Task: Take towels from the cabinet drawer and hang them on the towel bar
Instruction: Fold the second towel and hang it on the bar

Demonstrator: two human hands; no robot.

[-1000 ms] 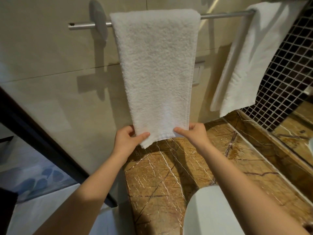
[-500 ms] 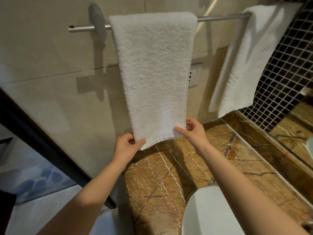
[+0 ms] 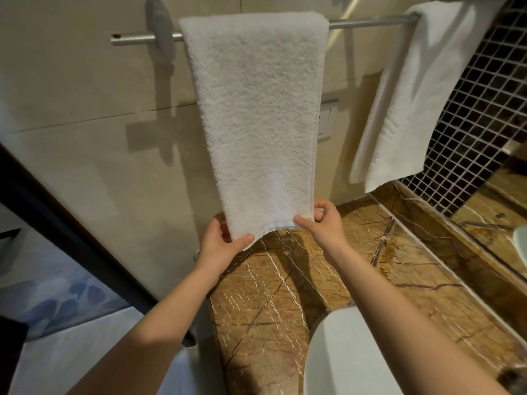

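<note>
Basin [image 3: 342, 363]: white rim, nearest, at the bottom of view, set on the brown veined counter [image 3: 271, 295].
Left hand [image 3: 219, 246]: thumb lies across the front of the towel's lower left corner, fingers tucked behind it. A firm pinch.
Right hand [image 3: 325, 223]: thumb and forefinger nip the lower right corner. Other fingers curl loosely, holding nothing else. Sits slightly higher than the left.
Towel [image 3: 256, 109]: white, draped over the bar, front panel hanging down to both hands. Hem slants, lower at the left.
Key relation: towel rises straight above the fingers, long axis vertical. Both hands equally near, one per corner.
Towel bar [image 3: 368, 23]: metal, on the beige wall, running left to right overhead.
Second towel [image 3: 413, 95]: same bar, off to the right, apart from the first.
Reading: this one looks hung and probably only needs the hem squared. An uneven tug could drag it off the bar.
</note>
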